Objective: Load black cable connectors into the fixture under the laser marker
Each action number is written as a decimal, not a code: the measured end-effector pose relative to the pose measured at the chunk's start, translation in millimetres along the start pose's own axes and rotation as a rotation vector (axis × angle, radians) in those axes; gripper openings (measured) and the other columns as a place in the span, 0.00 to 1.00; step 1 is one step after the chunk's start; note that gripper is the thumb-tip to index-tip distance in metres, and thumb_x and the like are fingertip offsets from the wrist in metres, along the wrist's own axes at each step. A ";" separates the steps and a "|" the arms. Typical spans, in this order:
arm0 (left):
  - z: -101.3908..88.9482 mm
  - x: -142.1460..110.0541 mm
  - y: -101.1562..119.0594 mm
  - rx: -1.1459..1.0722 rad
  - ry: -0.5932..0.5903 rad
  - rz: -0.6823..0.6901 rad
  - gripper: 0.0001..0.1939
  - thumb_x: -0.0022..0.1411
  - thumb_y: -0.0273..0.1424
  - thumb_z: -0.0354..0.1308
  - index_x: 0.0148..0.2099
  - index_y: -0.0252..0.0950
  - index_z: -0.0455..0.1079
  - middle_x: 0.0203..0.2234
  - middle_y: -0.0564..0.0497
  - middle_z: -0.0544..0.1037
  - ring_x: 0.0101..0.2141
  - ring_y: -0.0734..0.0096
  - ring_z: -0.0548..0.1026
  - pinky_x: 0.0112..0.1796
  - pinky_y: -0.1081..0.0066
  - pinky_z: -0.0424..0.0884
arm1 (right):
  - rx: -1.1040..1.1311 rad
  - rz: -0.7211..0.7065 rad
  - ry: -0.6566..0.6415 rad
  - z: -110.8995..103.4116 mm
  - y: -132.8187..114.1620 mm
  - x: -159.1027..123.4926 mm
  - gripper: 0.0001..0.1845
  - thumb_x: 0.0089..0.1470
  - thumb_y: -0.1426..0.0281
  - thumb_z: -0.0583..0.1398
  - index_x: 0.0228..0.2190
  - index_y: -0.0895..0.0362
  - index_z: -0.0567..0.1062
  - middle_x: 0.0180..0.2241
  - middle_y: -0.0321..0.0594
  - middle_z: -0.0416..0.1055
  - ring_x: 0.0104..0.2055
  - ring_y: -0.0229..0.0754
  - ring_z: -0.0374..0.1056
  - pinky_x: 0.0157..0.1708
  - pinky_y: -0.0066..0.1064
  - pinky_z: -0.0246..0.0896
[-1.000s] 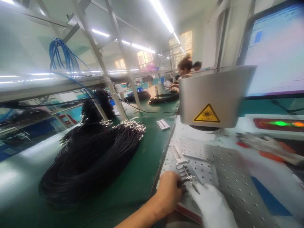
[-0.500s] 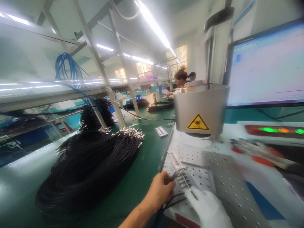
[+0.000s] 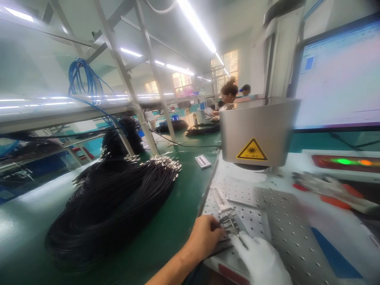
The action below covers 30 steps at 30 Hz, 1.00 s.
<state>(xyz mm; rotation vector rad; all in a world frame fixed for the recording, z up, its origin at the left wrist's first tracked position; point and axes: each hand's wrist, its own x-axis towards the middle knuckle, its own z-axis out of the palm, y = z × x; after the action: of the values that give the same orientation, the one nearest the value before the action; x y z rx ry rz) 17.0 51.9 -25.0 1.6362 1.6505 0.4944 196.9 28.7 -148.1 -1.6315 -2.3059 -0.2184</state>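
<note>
My bare left hand (image 3: 209, 234) is closed, thumb and fingers pinched on black cables with metal connector ends, at the left side of a small slotted metal fixture (image 3: 233, 226). Part of the cables is hidden under this hand. My right hand (image 3: 261, 257), in a white glove, has two fingers stretched out and apart, their tips at the near right edge of the fixture. Metal connectors lie in or over the slots; blur hides how each one sits. A pale slotted strip (image 3: 220, 198) lies just beyond, on the perforated metal plate (image 3: 285, 221).
A laser-marked metal machine head (image 3: 258, 130) hangs above the plate. On the green table (image 3: 184, 206), a large bundle of black cables (image 3: 109, 213) lies left, near a white slotted block (image 3: 203, 162). Gloves (image 3: 329, 190) and a monitor (image 3: 341, 75) are right. Other people (image 3: 230, 93) sit beyond.
My left hand has moved slightly right, bringing the cable ends down to the fixture. My right hand stays nearly in place. The view has shifted a little.
</note>
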 end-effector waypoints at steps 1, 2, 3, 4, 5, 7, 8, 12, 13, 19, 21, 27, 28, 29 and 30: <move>1.5 -0.7 0.5 0.015 0.009 -0.004 0.05 0.52 0.30 0.57 0.27 0.35 0.66 0.21 0.57 0.65 0.27 0.74 0.62 0.30 0.71 0.56 | -0.013 -0.012 0.004 -0.3 -0.3 0.5 0.27 0.51 0.80 0.58 0.48 0.42 0.77 0.44 0.37 0.76 0.33 0.41 0.72 0.28 0.27 0.64; 3.1 -1.4 0.9 0.025 0.016 -0.003 0.04 0.53 0.30 0.57 0.28 0.35 0.67 0.22 0.56 0.67 0.27 0.74 0.63 0.30 0.71 0.56 | -0.031 -0.030 0.008 -1.1 -1.1 1.0 0.28 0.50 0.81 0.58 0.48 0.41 0.77 0.45 0.36 0.76 0.32 0.41 0.71 0.27 0.26 0.64; 4.7 -2.3 1.1 0.034 0.023 0.010 0.04 0.54 0.30 0.56 0.29 0.35 0.67 0.23 0.56 0.69 0.28 0.73 0.64 0.31 0.71 0.57 | -0.055 -0.048 0.015 -2.4 -2.3 1.4 0.29 0.49 0.81 0.58 0.48 0.41 0.77 0.46 0.36 0.76 0.31 0.40 0.71 0.26 0.26 0.64; 6.1 -3.2 1.5 0.046 0.028 0.026 0.04 0.55 0.30 0.56 0.29 0.35 0.68 0.24 0.55 0.70 0.29 0.72 0.65 0.31 0.71 0.57 | -0.082 -0.061 0.024 -3.9 -3.9 1.7 0.30 0.48 0.82 0.58 0.47 0.41 0.77 0.46 0.35 0.76 0.31 0.40 0.71 0.26 0.26 0.64; 7.4 -4.1 2.0 0.062 0.034 0.040 0.05 0.56 0.30 0.55 0.30 0.35 0.69 0.25 0.54 0.71 0.30 0.72 0.66 0.32 0.71 0.57 | -0.109 -0.063 0.035 -5.6 -5.7 1.8 0.31 0.48 0.83 0.58 0.47 0.40 0.77 0.46 0.34 0.76 0.31 0.40 0.71 0.26 0.26 0.64; 9.4 -5.6 3.2 0.106 0.050 0.049 0.06 0.58 0.30 0.55 0.32 0.34 0.71 0.27 0.51 0.74 0.31 0.70 0.68 0.33 0.70 0.58 | -0.156 -0.048 0.058 -8.5 -9.1 1.5 0.31 0.48 0.84 0.57 0.46 0.40 0.78 0.46 0.33 0.76 0.30 0.40 0.71 0.25 0.27 0.64; 10.4 -5.9 3.8 0.127 0.055 0.044 0.06 0.59 0.30 0.55 0.33 0.34 0.72 0.28 0.50 0.75 0.32 0.69 0.69 0.34 0.69 0.58 | -0.170 -0.041 0.065 -9.3 -10.3 1.1 0.31 0.48 0.84 0.57 0.46 0.40 0.78 0.46 0.33 0.76 0.31 0.40 0.71 0.26 0.27 0.64; 15.9 -4.4 3.2 0.198 0.051 0.044 0.08 0.60 0.29 0.53 0.36 0.34 0.73 0.34 0.45 0.78 0.36 0.65 0.71 0.36 0.68 0.59 | -0.157 -0.040 0.052 -5.7 -9.2 -0.2 0.30 0.47 0.83 0.59 0.46 0.41 0.77 0.47 0.35 0.75 0.32 0.41 0.71 0.27 0.27 0.65; 17.6 -3.5 2.5 0.219 0.049 0.054 0.08 0.60 0.29 0.53 0.36 0.34 0.73 0.34 0.44 0.78 0.36 0.64 0.72 0.35 0.68 0.59 | -0.150 -0.046 0.039 -3.7 -7.6 -0.3 0.30 0.47 0.82 0.59 0.47 0.41 0.77 0.47 0.36 0.75 0.33 0.41 0.71 0.27 0.27 0.65; 20.5 -0.8 4.7 0.296 0.021 0.039 0.09 0.59 0.30 0.53 0.36 0.33 0.73 0.36 0.41 0.78 0.36 0.64 0.72 0.34 0.69 0.60 | -0.210 -0.133 -0.021 2.3 1.3 -0.9 0.36 0.46 0.82 0.58 0.53 0.39 0.73 0.53 0.36 0.72 0.32 0.44 0.71 0.26 0.30 0.68; 18.7 -0.6 7.3 0.299 0.010 0.018 0.09 0.59 0.29 0.54 0.36 0.32 0.74 0.36 0.41 0.79 0.36 0.64 0.72 0.34 0.69 0.59 | -0.202 -0.150 -0.052 -1.7 0.9 -1.7 0.39 0.44 0.83 0.56 0.54 0.39 0.72 0.55 0.34 0.70 0.33 0.45 0.72 0.26 0.31 0.69; 17.6 6.5 8.7 0.307 -0.040 -0.013 0.09 0.56 0.28 0.56 0.36 0.31 0.76 0.32 0.42 0.80 0.32 0.67 0.70 0.30 0.70 0.57 | -0.098 -0.011 -0.102 -35.5 -12.5 -0.4 0.39 0.43 0.82 0.55 0.56 0.43 0.71 0.48 0.40 0.74 0.36 0.46 0.71 0.33 0.32 0.70; 17.8 8.3 8.8 0.316 -0.049 -0.018 0.09 0.56 0.28 0.56 0.36 0.31 0.76 0.32 0.42 0.79 0.31 0.68 0.69 0.30 0.70 0.56 | -0.096 0.006 -0.114 -42.4 -15.3 1.4 0.38 0.45 0.83 0.54 0.56 0.43 0.71 0.46 0.40 0.75 0.35 0.46 0.71 0.33 0.32 0.70; 17.9 10.0 9.0 0.323 -0.056 -0.018 0.09 0.55 0.28 0.56 0.36 0.30 0.76 0.31 0.43 0.79 0.30 0.69 0.68 0.30 0.69 0.55 | -0.098 0.016 -0.128 -49.0 -17.8 3.4 0.37 0.46 0.83 0.53 0.55 0.43 0.72 0.45 0.40 0.76 0.34 0.45 0.71 0.32 0.32 0.69; 17.6 11.3 9.3 0.325 -0.060 -0.012 0.09 0.55 0.28 0.57 0.35 0.30 0.77 0.29 0.44 0.78 0.30 0.69 0.67 0.30 0.69 0.55 | -0.103 0.020 -0.142 -54.9 -20.1 5.6 0.37 0.47 0.83 0.52 0.54 0.43 0.73 0.45 0.40 0.76 0.34 0.45 0.71 0.32 0.32 0.69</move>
<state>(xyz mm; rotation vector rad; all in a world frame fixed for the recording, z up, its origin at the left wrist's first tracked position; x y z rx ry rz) 37.2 59.8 -32.3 1.8512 1.7635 0.1735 185.2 10.5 -93.5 -1.7728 -2.4172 -0.2279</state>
